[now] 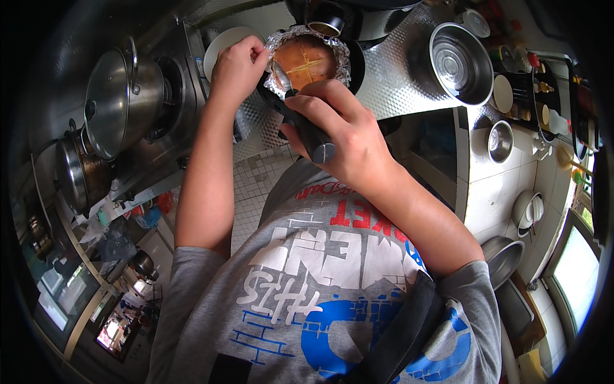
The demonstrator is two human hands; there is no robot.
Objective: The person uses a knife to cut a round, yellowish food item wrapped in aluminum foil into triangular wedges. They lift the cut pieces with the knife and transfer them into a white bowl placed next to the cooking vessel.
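A round brown baked cake point(305, 60) with a cross cut into its top sits in crumpled aluminium foil point(343, 54), inside a dark round pan or basket point(357, 67). My right hand point(338, 127) grips the black handle of a knife point(307, 127); its metal blade lies at the cake's left edge, by the foil. At the foil's left rim is my left hand point(240, 65), thumb and fingertips pinched together, and whether they hold the foil's edge I cannot tell. Partly behind that hand stands a pale round plate point(225, 41).
A black appliance point(369, 19) stands just beyond the cake. To the right on the metal counter is a steel bowl point(461, 65), with bottles and jars farther right. On the left, a lidded steel pot point(115, 101) sits at the stove, near another pot point(79, 170).
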